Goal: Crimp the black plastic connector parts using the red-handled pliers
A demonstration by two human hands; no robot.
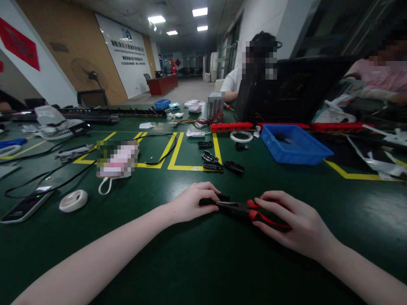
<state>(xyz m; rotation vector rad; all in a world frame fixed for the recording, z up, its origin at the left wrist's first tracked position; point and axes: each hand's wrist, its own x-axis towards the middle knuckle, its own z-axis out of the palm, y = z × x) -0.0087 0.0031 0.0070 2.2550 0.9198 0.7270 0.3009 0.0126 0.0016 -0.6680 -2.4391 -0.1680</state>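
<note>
My left hand (193, 201) is closed around a small black part (208, 201) just above the green table. Fingers cover much of that part, so its kind does not show. From the right, my right hand (295, 220) grips the red and black handles of a pair of long-nose pliers (237, 206). The pliers' jaws point left and reach the black part at my left fingertips; whether they clamp it I cannot tell. Beyond my hands lie several similar black plastic parts (211, 161), with another black piece (234, 167) to their right.
A blue bin (295, 146) stands back right, beside a white ring (241, 136). At left are a roll of white tape (73, 201), a phone-like device (28, 205), a pinkish pouch (119, 160) and black cables. Across the table sit people behind a large black panel (292, 91).
</note>
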